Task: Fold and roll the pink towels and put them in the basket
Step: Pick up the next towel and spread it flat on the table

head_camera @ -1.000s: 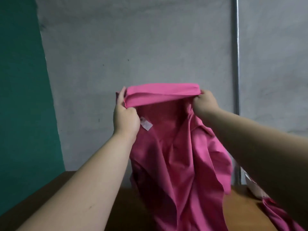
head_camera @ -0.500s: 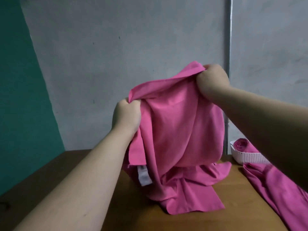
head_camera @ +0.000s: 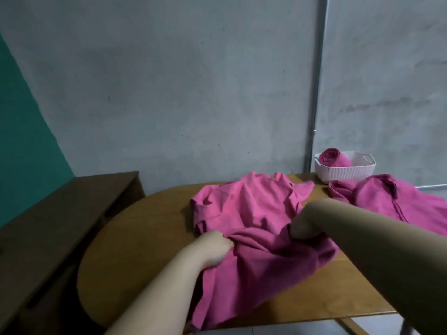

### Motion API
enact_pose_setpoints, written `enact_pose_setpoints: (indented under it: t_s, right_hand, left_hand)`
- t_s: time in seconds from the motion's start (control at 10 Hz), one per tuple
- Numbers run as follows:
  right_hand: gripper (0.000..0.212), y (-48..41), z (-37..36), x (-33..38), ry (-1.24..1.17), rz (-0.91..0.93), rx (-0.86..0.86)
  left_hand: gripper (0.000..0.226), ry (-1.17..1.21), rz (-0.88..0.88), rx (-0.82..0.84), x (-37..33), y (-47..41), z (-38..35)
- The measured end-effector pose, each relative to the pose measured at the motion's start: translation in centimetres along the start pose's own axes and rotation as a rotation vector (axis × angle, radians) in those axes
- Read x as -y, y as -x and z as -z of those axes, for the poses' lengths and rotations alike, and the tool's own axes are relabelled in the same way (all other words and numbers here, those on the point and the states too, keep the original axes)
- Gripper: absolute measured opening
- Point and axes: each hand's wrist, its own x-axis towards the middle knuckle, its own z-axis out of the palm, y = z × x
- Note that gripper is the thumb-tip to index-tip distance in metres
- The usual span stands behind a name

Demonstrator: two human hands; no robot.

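Now, left hand: fingers curled into the cloth, gripping a bunched fold at the near left side of the pink towel, low over the counter.
Right hand: fingers curled tight, pinching a gathered edge of the same towel, right of the left hand; the two hands are near each other but apart, with a ridge of cloth running between them.
Pink towel: crumpled across the middle of the counter, its far part rumpled on the wood, its near part reaching the near edge.
Second towel: a loose pink heap at the far right, just beside the basket.
Basket: pale, woven-look, on the far right of the counter by the wall.
Rolled towel: inside the basket at its left end, rising above the rim.
Pipe: upright on the grey wall behind the basket.
Dark wooden cabinet: left of the counter.
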Motion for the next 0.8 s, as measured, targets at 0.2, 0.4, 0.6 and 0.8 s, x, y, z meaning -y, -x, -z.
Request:
enact_pose_setpoints:
  t_s: [0.2,0.4,0.6,0.8]
  right_hand:
    - [0.029,-8.6,-6.6,-0.6,-0.229,-0.031,0.201]
    - [0.043,-13.3,-7.1,1.4,-0.25,0.002,0.108]
    - [0.061,-20.4,-5.8,1.7,-0.274,0.049,-0.018]
    - [0.047,-31.8,-0.7,0.1,-0.081,-0.033,-0.069]
  left_hand:
    - [0.035,-0.006,0.015,0.082,1.4,-1.8,-7.0]
    - [0.03,0.048,-0.009,0.053,2.3,-5.8,-7.4]
    - [0.05,-0.053,-0.035,0.022,4.1,-12.8,-5.8]
    - [0.055,-0.202,0.111,-0.058,8.2,-24.2,-1.0]
